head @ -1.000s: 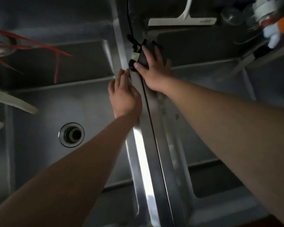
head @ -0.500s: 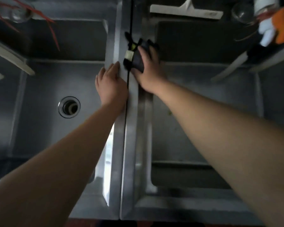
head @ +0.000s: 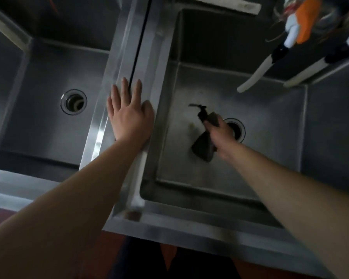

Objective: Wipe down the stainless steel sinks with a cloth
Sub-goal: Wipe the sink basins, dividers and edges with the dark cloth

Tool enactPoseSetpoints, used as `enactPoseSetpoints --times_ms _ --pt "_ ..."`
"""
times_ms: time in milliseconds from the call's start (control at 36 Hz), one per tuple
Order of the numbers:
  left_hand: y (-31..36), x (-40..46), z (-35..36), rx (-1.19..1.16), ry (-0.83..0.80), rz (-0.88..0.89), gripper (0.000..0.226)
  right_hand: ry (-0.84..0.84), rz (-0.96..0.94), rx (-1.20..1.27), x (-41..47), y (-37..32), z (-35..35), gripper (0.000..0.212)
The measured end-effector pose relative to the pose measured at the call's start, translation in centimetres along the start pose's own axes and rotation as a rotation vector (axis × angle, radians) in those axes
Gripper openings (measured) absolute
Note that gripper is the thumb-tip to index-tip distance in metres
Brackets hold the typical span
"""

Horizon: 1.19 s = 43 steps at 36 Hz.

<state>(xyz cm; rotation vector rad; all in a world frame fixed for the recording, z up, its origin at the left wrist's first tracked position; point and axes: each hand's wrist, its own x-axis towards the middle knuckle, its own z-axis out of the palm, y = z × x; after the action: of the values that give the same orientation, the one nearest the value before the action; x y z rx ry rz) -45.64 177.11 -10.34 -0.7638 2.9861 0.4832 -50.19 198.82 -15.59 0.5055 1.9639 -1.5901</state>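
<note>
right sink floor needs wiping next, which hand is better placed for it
Right. The right hand already grips the dark cloth down inside the right basin, while the left hand lies flat and empty on the divider.

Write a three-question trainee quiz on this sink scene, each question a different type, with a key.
1. True or false: the left hand lies flat on the divider between the two sinks.
2. Multiple choice: where is the cloth? A) draped on the divider; B) in the right hand, down in the right sink; C) lying in the left sink.
3. Fill in: the right hand is close beside the right sink's ____.

Key: 1 true; 2 B; 3 drain.
</note>
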Motion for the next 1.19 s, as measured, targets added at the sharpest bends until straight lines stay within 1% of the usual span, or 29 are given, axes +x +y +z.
enactPoseSetpoints --times_ms 28,83,139,194,278,333,361,389,417,472,500,556,694,833,917,1000,1056,1194 --pt "0.0 -0.2 0.3 0.047 0.012 0.005 0.061 0.006 -0.028 -0.119 1.3 0.3 -0.7 0.036" --pt "0.2 -0.4 0.9 0.094 0.02 0.008 0.063 0.018 -0.08 -0.35 4.6 0.8 -2.3 0.038" --pt "0.2 -0.2 1.2 0.108 0.034 0.009 0.064 0.047 -0.15 -0.473 8.2 0.2 -2.7 0.042" --pt "0.4 -0.3 0.9 0.115 0.048 0.022 0.064 0.042 -0.227 -0.588 10.9 -0.7 -2.3 0.051" --pt "0.6 -0.6 1.2 0.128 0.062 0.026 0.064 -0.054 -0.366 -0.796 14.4 -0.3 -0.8 0.058" --pt "0.8 -0.5 1.4 0.145 0.077 0.023 0.066 -0.151 -0.451 -0.97 16.5 0.5 0.6 0.061" --pt "0.8 -0.4 1.5 0.149 0.085 0.025 0.066 -0.197 -0.461 -1.086 17.4 1.1 1.5 0.067" --pt "0.8 -0.2 1.7 0.151 0.092 0.03 0.066 -0.216 -0.433 -1.199 18.0 1.8 2.3 0.071" --pt "0.8 -0.1 1.8 0.152 0.099 0.033 0.065 -0.193 -0.36 -1.245 18.3 3.0 3.2 0.071" --pt "0.7 -0.1 2.0 0.144 0.105 0.027 0.065 -0.077 -0.225 -1.191 17.7 5.6 4.8 0.07" --pt "0.7 -0.2 2.0 0.139 0.105 0.021 0.064 -0.03 -0.22 -1.175 17.0 7.0 5.5 0.07" --pt "0.7 -0.2 2.0 0.128 0.098 0.019 0.064 0.015 -0.281 -1.197 15.4 9.1 6.4 0.067" --pt "0.6 -0.2 1.6 0.121 0.07 0.032 0.063 -0.056 -0.301 -1.292 10.6 13.5 6.4 0.068" --pt "0.7 -0.4 1.5 0.099 0.064 0.031 0.062 -0.131 -0.311 -1.321 6.2 17.7 4.9 0.067" --pt "0.6 -0.4 1.4 0.085 0.063 0.041 0.062 -0.167 -0.295 -1.331 6.6 17.5 4.6 0.067" --pt "0.4 -0.4 1.3 0.067 0.065 0.047 0.062 -0.094 -0.323 -1.318 9.1 15.8 4.9 0.066" --pt "0.4 -0.4 1.3 0.065 0.074 0.048 0.062 -0.038 -0.322 -1.274 12.1 13.6 5.4 0.065" --pt "0.6 -0.5 1.4 0.076 0.09 0.042 0.062 0.002 -0.225 -1.195 20.1 7.2 6.6 0.065"
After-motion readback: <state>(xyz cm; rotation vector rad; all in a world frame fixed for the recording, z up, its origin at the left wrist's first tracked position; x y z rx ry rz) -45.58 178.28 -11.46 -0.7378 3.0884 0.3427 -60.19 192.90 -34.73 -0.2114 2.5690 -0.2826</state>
